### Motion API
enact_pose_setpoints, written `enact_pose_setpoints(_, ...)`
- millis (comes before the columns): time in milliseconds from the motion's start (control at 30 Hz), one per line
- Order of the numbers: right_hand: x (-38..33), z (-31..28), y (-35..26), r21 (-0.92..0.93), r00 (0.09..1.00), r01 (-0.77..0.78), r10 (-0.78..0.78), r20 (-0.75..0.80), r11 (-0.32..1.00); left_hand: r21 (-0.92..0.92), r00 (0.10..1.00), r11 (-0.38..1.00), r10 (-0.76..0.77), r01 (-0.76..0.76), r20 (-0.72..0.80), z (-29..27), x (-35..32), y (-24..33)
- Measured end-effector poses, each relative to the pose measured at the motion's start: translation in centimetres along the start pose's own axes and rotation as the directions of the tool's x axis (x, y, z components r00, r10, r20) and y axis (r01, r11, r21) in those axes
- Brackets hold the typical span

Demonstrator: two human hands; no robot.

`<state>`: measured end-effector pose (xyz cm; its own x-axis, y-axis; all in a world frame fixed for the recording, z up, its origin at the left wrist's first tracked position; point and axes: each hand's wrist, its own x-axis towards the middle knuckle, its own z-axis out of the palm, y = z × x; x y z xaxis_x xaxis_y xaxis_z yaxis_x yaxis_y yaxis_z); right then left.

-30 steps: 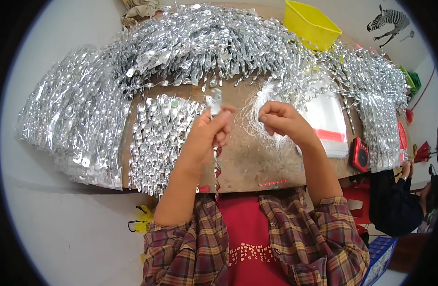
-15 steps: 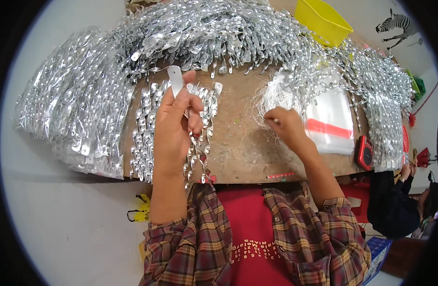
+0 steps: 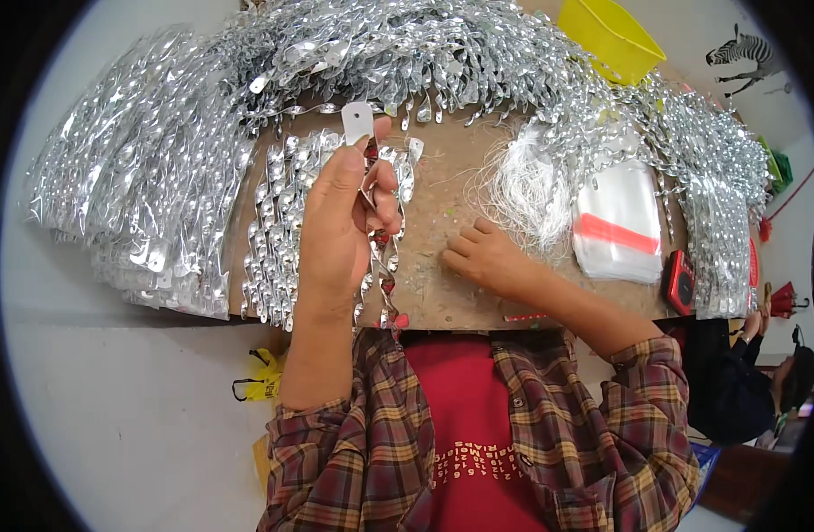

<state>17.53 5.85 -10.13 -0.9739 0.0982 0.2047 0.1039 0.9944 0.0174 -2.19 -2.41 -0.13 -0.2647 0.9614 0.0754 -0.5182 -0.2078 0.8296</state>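
My left hand (image 3: 336, 213) is closed around a twisted silver strip (image 3: 357, 122). The strip's flat pale end, with a small hole, sticks up past my thumb, and its spiral length hangs below with bits of red. Over the bare table to the right, my right hand (image 3: 489, 255) has its fingers curled together; whatever they may hold is too small or hidden to make out. Just beyond it lies a loose bundle of thin white strings (image 3: 533, 191). More twisted silver strips (image 3: 278, 222) lie in a row beside and partly behind my left hand.
Large heaps of silver spirals (image 3: 371, 53) cover the table's far side, with bagged ones (image 3: 150, 177) at left. At right are clear plastic bags (image 3: 615, 244) with a red band, a red-and-black device (image 3: 679, 282), and a yellow bin (image 3: 609, 40). Another person (image 3: 744, 381) sits far right.
My right hand has moved left and nearer, away from the white strings. My left hand has shifted slightly right with the strip, whose flat end now stands more upright.
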Motion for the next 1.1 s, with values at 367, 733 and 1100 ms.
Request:
enact_pose_setpoints(367,1.7,-10.6,-0.7,0.994,0.683,-0.071,0.731,-0.014,0.085,0.112,0.986,0.984,-0.148,0.139,0.072,1.6,-1.5,-3.8)
enact_pose_setpoints(733,1.6,-12.7,-1.4,0.890,0.635,-0.295,0.768,-0.089,0.347,0.033,0.983,0.990,-0.142,0.139,0.115,3.9,-1.2,-3.6)
enact_pose_setpoints(1100,0.9,-11.9,-1.0,0.620,0.717,-0.435,0.668,-0.200,0.653,-0.087,0.984,0.981,-0.177,0.176,-0.005,4.7,0.2,-3.8)
